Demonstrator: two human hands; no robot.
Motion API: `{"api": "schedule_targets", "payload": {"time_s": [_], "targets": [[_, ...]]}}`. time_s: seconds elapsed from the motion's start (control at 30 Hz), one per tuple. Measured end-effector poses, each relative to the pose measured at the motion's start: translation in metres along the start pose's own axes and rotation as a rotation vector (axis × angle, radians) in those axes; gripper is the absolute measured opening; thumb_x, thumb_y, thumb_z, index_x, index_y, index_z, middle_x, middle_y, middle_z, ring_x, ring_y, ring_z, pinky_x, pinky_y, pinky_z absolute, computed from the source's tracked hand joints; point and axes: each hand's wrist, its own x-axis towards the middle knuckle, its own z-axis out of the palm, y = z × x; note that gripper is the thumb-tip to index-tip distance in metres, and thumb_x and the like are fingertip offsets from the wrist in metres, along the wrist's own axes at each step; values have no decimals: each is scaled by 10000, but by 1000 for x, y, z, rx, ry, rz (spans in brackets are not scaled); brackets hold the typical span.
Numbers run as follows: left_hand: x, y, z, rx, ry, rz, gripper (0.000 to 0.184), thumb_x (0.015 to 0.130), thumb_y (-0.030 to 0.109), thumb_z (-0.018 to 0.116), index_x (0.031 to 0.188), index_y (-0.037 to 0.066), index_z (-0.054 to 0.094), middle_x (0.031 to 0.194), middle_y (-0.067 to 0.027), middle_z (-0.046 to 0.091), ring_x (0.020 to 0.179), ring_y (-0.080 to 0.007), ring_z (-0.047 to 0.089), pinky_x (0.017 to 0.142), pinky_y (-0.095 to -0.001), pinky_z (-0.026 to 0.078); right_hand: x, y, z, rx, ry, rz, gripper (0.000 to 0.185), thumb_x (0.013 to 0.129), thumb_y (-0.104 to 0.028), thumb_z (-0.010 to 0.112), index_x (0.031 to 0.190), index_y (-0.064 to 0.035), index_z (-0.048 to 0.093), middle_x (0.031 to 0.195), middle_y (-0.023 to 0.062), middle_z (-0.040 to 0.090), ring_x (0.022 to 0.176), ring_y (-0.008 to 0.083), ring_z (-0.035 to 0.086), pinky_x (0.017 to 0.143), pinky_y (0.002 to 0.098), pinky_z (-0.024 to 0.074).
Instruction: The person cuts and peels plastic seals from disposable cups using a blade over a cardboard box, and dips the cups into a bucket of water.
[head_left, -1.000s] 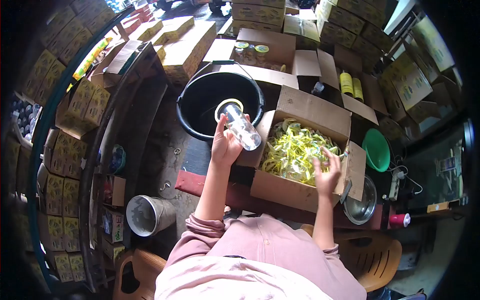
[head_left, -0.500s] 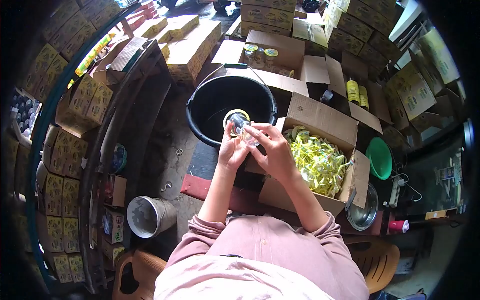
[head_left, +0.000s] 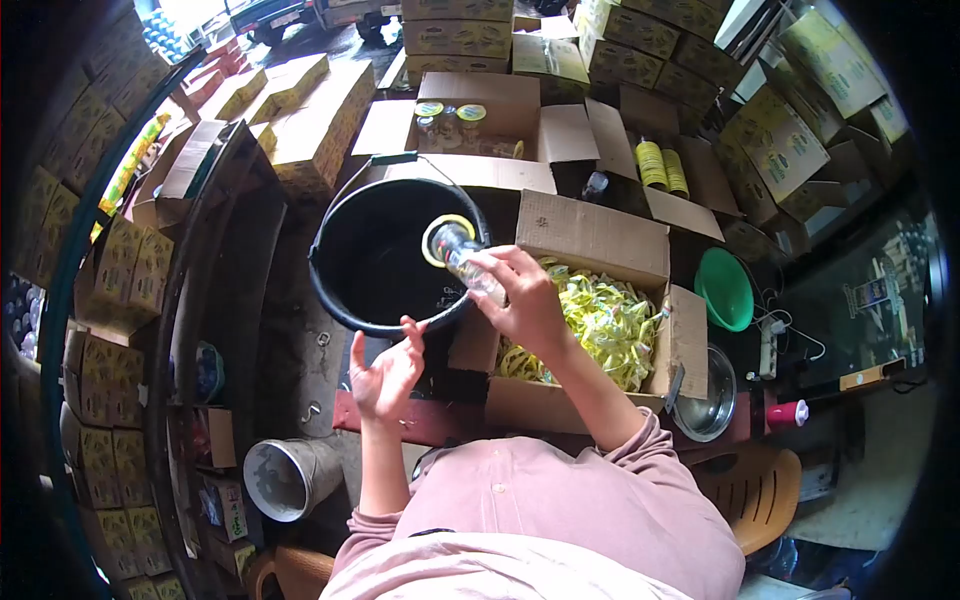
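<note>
A clear jar [head_left: 466,258] with a yellow-rimmed lid is gripped in my right hand [head_left: 524,300], tilted with its lid end toward the upper left. It is held over the right part of the black bucket's rim [head_left: 330,285]. My left hand [head_left: 390,375] is off the jar, palm up with fingers apart, just below the near rim of the bucket. To the right of my right hand, an open cardboard box [head_left: 592,232] holds a heap of yellow and clear plastic strips [head_left: 610,325].
Lidded jars [head_left: 450,125] stand in an open carton behind the bucket. Yellow rolls [head_left: 660,165] are in another box. A green bowl [head_left: 724,290] and glass lid [head_left: 712,400] lie right; a grey pail [head_left: 290,480] stands lower left. Stacked cartons surround the workspace.
My left hand has let go of the jar and moved down to the left, its fingers opening. My right hand keeps the jar. The camera view has shifted to the right.
</note>
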Motion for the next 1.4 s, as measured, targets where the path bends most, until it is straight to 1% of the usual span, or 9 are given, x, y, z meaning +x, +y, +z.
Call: {"api": "schedule_targets", "payload": {"time_s": [0.07, 0.17, 0.27, 0.43, 0.53, 0.83, 1.1, 1.23, 1.4], "targets": [[-3, -2, 4, 131, -1, 61, 663, 828, 336, 518, 1239, -107, 244, 1168, -142, 438, 1098, -253, 422, 901, -419, 358, -2, 4, -4, 21, -149, 55, 377, 662, -141, 692, 1019, -104, 575, 916, 75, 562, 801, 270, 580, 715, 365, 476], [-5, 4, 9, 554, 7, 290, 479, 850, 303, 500, 1200, 10, 355, 1118, -132, 479, 1039, -257, 478, 844, -442, 427, 1, 10, -3, 54, 100, -36, 362, 666, -155, 693, 1007, -115, 580, 892, 73, 568, 770, 258, 585, 693, 361, 479], [3, 11, 18, 945, 17, 552, 423, 855, 259, 495, 1203, 50, 378, 1092, -93, 490, 980, -217, 523, 790, -396, 484, 3, 18, -10, 44, -210, -3, 369, 665, -164, 701, 1013, -124, 585, 894, 80, 574, 763, 272, 583, 688, 365, 477], [40, 23, 28, 1612, 214, 1006, 366, 832, 121, 508, 1171, 44, 394, 995, -59, 490, 885, -130, 518, 732, -258, 454, 25, 69, -27, 342, 329, 180, 391, 634, -137, 746, 958, 7, 580, 883, 117, 603, 770, 195, 600, 684, 309, 493], [57, 39, 21, 1925, 201, 1120, 352, 816, 33, 507, 1151, 43, 402, 966, -49, 475, 836, -102, 495, 708, -213, 420, 43, 146, -72, -143, 629, 202, 334, 643, -124, 723, 936, -19, 602, 835, 88, 607, 724, 177, 589, 617, 292, 491], [77, 35, 10, 2270, 368, 1164, 329, 783, -12, 553, 1088, 45, 443, 873, -36, 474, 747, -85, 471, 630, -195, 374, 71, 322, -78, -350, 360, 462, 354, 589, -206, 744, 900, -74, 641, 773, 95, 604, 670, 208, 599, 639, 314, 491], [85, 30, 11, 2416, 518, 1155, 293, 757, -17, 562, 1029, 40, 468, 810, -27, 485, 720, -89, 477, 615, -208, 369, 48, 411, -17, -131, 298, 670, 595, 448, -288, 817, 950, -54, 602, 962, 145, 617, 886, 256, 606, 780, 347, 481], [86, 33, 9, 2436, 588, 1161, 270, 758, -6, 568, 1005, 44, 472, 807, -24, 486, 716, -89, 475, 607, -211, 361, 36, 428, -6, 40, 66, 955, 505, 445, -252, 818, 864, -50, 621, 850, 94, 648, 812, 203, 626, 738, 323, 492], [85, 32, 8, 2474, 670, 1163, 251, 761, 11, 574, 987, 49, 470, 798, -28, 494, 723, -100, 484, 627, -217, 373, 15, 440, 16, 71, 162, 902, 363, 472, -137, 783, 779, -53, 610, 754, 53, 642, 721, 136, 613, 672, 293, 490]]}}
